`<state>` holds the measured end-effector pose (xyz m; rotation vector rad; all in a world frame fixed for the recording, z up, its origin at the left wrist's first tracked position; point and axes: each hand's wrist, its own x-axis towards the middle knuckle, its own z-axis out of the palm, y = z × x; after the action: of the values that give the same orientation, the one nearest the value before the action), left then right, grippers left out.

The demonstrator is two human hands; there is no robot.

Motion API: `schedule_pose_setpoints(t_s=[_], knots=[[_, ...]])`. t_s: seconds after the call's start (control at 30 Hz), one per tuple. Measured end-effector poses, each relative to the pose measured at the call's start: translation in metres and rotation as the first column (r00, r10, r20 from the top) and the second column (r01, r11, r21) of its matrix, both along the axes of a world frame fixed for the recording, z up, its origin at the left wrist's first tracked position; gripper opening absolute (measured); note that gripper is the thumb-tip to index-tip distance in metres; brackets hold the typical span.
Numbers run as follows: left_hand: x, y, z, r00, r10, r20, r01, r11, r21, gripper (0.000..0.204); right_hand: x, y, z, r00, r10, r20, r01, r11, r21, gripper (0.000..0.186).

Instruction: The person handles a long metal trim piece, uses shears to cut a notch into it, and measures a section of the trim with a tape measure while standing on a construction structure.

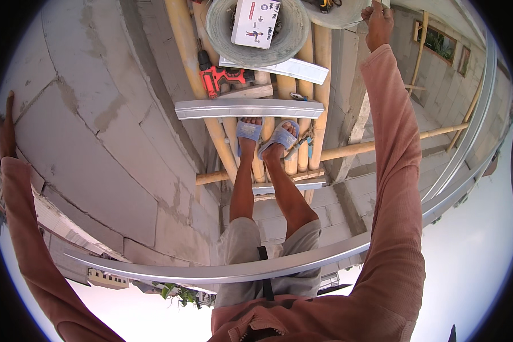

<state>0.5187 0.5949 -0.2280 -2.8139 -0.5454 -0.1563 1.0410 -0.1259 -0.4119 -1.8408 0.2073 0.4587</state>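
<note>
Bamboo deck (183, 45) underfoot, block wall (119, 165) along your left, open sky past your shoulders.

Nearest: long bar (211, 273), bright metal, crosses at your waist over your shorts (236, 236) and under your right sleeve (398, 154). Its bend is probably lens curve. Neither hand visibly holds it, and what supports it isn't clear.

Left hand (5, 134) is spread out at the far left by the wall, fingers extended; can't tell if it bears weight. Right hand (377, 27) is balled up at full reach; a pale sliver shows by the fingers, but I can't tell what's in the grip.

With arms this wide, I'd steady the left palm on solid block, bend your knees and avoid twisting into the bar. Your sandals (249, 131) are on round poles; loose footwear looks like the main slip risk, so plant both feet across several poles.

Past your toes: short channel (248, 109) lying crosswise, easy to kick. Then red drill (215, 78) on its side, second channel (302, 69), and basin (295, 28) with a white box (255, 23) in it. Farthest right, window (437, 44).
</note>
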Motion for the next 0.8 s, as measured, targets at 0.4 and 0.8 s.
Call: schedule_pose_setpoints(t_s=[0.4, 0.8], knots=[[-0.023, -0.538, -0.155, 0.935, -0.035, -0.352, -0.321, 0.33, -0.888, 0.02, -0.009, 0.087, -0.09, 0.436, 0.89, -0.133, -0.404, 0.062, -0.912, 0.041], [-0.036, -0.683, -0.244, 0.964, -0.043, -0.262, -0.19, 0.575, -0.796, 0.012, 0.006, 0.061, -0.113, 0.514, 0.848, -0.132, -0.248, 0.0, -0.969, 0.041]])
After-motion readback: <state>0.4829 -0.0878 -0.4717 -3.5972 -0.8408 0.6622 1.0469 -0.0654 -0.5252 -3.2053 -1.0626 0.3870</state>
